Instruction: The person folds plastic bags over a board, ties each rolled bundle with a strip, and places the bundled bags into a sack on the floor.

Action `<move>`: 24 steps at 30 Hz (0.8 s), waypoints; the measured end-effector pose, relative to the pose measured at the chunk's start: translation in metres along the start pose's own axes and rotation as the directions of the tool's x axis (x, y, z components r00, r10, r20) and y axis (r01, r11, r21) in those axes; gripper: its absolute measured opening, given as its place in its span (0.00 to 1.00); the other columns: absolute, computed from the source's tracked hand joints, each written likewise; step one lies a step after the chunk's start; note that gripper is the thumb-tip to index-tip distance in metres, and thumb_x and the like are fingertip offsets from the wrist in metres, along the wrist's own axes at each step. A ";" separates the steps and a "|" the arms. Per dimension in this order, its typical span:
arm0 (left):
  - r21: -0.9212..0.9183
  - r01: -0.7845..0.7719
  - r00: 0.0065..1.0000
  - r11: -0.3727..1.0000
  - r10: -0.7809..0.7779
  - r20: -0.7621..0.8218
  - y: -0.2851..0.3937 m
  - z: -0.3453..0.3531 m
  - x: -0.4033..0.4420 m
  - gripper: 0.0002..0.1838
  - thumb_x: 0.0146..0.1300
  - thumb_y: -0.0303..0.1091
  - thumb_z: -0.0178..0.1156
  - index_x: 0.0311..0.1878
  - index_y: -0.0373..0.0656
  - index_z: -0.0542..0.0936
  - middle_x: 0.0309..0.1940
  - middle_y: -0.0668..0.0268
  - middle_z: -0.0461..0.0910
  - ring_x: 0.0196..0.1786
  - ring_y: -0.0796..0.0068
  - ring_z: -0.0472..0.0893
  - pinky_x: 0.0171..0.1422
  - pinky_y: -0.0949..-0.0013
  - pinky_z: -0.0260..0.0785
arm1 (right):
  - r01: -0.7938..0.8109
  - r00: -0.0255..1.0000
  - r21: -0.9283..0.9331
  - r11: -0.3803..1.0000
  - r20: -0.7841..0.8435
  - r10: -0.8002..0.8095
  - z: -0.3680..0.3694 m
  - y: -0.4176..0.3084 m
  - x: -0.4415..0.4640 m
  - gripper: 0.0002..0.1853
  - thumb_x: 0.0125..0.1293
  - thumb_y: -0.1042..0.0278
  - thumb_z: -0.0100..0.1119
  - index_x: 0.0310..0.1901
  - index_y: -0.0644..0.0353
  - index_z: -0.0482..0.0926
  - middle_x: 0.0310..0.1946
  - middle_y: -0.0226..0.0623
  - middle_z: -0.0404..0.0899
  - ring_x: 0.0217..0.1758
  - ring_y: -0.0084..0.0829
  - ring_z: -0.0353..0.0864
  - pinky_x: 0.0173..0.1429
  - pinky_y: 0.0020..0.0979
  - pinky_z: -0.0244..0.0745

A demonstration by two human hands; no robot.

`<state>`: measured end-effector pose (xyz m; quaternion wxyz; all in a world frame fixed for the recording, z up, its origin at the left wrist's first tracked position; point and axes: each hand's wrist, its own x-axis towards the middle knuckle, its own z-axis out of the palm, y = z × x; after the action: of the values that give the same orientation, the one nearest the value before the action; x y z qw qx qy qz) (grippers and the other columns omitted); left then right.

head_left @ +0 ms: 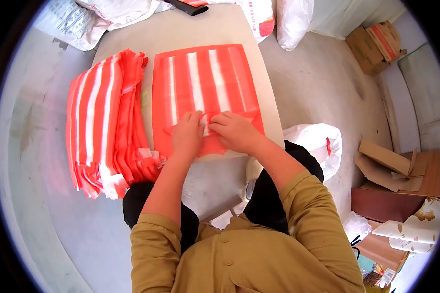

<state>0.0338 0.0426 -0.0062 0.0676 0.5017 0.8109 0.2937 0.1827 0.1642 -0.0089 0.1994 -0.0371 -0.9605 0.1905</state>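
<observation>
A red sheet with white stripes (pixel 208 78), which looks like a plastic bag, lies flat on the table (pixel 230 25). Both hands are at its near end, side by side. The fingers of my left hand (pixel 188 133) are closed on its near edge, where a fold of material shows. My right hand (pixel 233 131) pinches the same fold just to the right, fingertips close to the left ones. Left of the sheet rests a thick stack of similar red and white striped pieces (pixel 95 115), its near end bunched. The exact grip under the fingers is partly hidden.
White sacks (pixel 117 10) and a dark object (pixel 187 7) are at the table's far edge. A white bag (pixel 318 139) stands on the floor beside my right knee. Cardboard boxes (pixel 371 46) are at the far right, with an open carton (pixel 388 168) nearer.
</observation>
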 end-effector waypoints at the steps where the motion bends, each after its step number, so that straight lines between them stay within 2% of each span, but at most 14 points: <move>1: -0.006 -0.024 1.000 1.000 0.024 -0.007 0.000 0.000 0.000 0.10 0.62 0.27 0.62 0.47 0.39 0.81 0.52 0.57 0.79 0.51 0.52 0.80 0.53 0.57 0.75 | -0.007 1.000 -0.003 1.000 -0.015 0.007 0.000 0.002 -0.001 0.14 0.57 0.78 0.60 0.46 0.60 0.82 0.47 0.33 0.79 0.51 0.37 0.78 0.54 0.36 0.79; 3: -0.017 -0.077 0.997 0.997 0.076 -0.023 0.001 -0.005 0.000 0.14 0.59 0.24 0.62 0.50 0.39 0.81 0.53 0.55 0.78 0.54 0.51 0.79 0.56 0.57 0.75 | -0.022 0.999 -0.009 1.000 -0.049 0.021 0.000 0.005 -0.002 0.16 0.55 0.81 0.60 0.47 0.60 0.82 0.49 0.32 0.80 0.52 0.37 0.78 0.54 0.35 0.79; 6: 0.088 -0.324 0.946 0.942 0.322 0.035 0.002 -0.017 -0.005 0.21 0.54 0.21 0.62 0.53 0.40 0.80 0.55 0.56 0.78 0.56 0.52 0.78 0.58 0.56 0.74 | -0.044 0.999 0.027 0.999 -0.027 0.045 0.000 0.008 -0.003 0.18 0.56 0.82 0.59 0.50 0.61 0.82 0.51 0.33 0.80 0.54 0.37 0.78 0.56 0.35 0.79; 9: 0.125 -0.383 0.924 0.915 0.380 0.043 -0.001 -0.018 -0.008 0.22 0.51 0.19 0.62 0.52 0.40 0.80 0.54 0.56 0.78 0.56 0.52 0.78 0.59 0.54 0.74 | -0.059 0.998 0.000 0.998 -0.013 0.059 0.002 0.007 -0.003 0.19 0.57 0.81 0.59 0.52 0.62 0.81 0.53 0.34 0.80 0.56 0.37 0.78 0.58 0.35 0.78; 15: 0.121 -0.366 0.930 0.923 0.367 0.015 -0.010 -0.012 -0.005 0.22 0.51 0.18 0.60 0.52 0.40 0.81 0.49 0.58 0.81 0.53 0.54 0.79 0.57 0.56 0.74 | -0.066 0.998 -0.058 0.996 0.005 0.067 0.004 0.009 0.002 0.20 0.58 0.79 0.59 0.54 0.63 0.79 0.56 0.37 0.80 0.59 0.39 0.78 0.61 0.37 0.77; 24: 0.150 -0.368 0.928 0.918 0.373 -0.006 -0.012 -0.017 0.001 0.20 0.57 0.20 0.57 0.52 0.44 0.84 0.45 0.61 0.83 0.49 0.57 0.81 0.52 0.57 0.76 | -0.071 0.997 -0.152 0.986 -0.009 0.070 -0.001 0.012 0.003 0.18 0.61 0.76 0.57 0.55 0.59 0.80 0.56 0.31 0.81 0.56 0.35 0.80 0.57 0.35 0.80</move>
<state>0.0171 0.0329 0.0018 -0.0401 0.6444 0.7217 0.2494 0.1803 0.1761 -0.0113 0.1909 -0.0866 -0.9700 0.1233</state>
